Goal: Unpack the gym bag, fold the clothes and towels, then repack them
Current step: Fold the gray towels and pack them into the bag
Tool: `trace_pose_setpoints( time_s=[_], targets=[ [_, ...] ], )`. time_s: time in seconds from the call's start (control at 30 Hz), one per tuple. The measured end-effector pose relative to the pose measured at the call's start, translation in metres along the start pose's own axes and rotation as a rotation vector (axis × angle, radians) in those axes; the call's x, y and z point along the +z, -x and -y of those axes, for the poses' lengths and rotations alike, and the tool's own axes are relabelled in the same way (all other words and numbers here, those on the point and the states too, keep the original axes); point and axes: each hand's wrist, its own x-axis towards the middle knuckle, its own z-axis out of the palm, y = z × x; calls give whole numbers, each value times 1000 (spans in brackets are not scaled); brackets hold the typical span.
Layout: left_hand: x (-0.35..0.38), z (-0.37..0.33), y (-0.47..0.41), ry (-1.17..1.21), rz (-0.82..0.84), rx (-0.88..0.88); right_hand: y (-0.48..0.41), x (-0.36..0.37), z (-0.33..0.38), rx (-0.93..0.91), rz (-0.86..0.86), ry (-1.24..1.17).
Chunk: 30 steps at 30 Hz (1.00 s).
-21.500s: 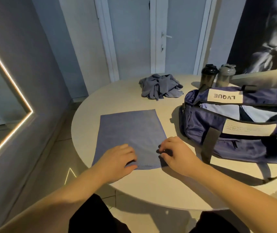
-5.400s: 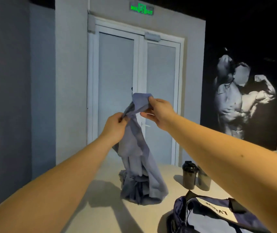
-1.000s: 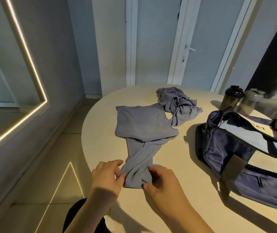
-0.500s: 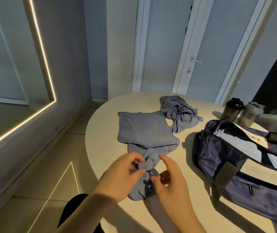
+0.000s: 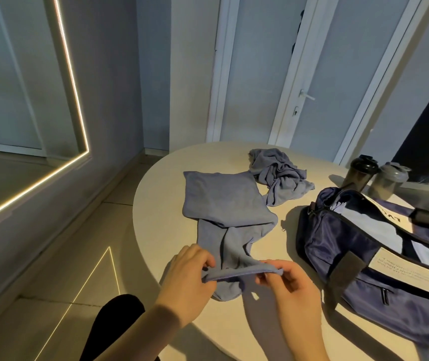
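A long grey-blue cloth (image 5: 230,243) lies on the round table (image 5: 161,204), its far end tucked under a folded grey-blue piece (image 5: 221,196). My left hand (image 5: 186,277) and my right hand (image 5: 289,285) each pinch the cloth's near edge, holding it stretched between them just above the table. A crumpled grey-blue garment (image 5: 278,173) sits further back. The purple gym bag (image 5: 364,246) stands open at the right, with white fabric showing inside.
Two shaker bottles (image 5: 362,170) stand behind the bag near the table's far right edge. A wall mirror with a lit strip (image 5: 72,87) is on the left. White double doors are behind the table. My dark-clad knee (image 5: 114,324) is below the table's near edge.
My hands have moved apart along the cloth's near edge and lifted it, so it is now stretched flat between them instead of bunched.
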Motion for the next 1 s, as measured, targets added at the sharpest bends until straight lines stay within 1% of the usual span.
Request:
trace_pose_setpoints(
  time_s=[0.13, 0.23, 0.33, 0.4, 0.5, 0.67, 0.73, 0.8, 0.93, 1.0],
  targets=[
    [-8, 2, 3, 36, -51, -91, -1, -12, -19, 95, -182, -50],
    [-18, 2, -2, 87, -118, -169, 0, -17, -33, 174, -260, -87],
    [-33, 3, -9, 141, -194, -216, 0, -18, -42, 275, -287, -101],
    [-43, 6, -15, 173, -217, -247, 1, -19, -45, 340, -286, -114],
    [-57, 17, -20, 196, -234, -249, 2, -23, -43, 334, -237, -72],
    [-77, 40, -18, 258, -145, -248, 3, -32, -41, 320, -106, -24],
    [-83, 44, -17, 280, -104, -247, 5, -34, -42, 317, -93, -64],
    [-89, 46, -16, 288, -23, -240, 6, -33, -41, 331, -127, -116],
    [-101, 53, -11, 233, 200, -194, 4, -28, -35, 377, -208, -122],
    [-107, 48, -11, 294, 189, -202, -1, -29, -27, 330, -222, -14]
  ],
)
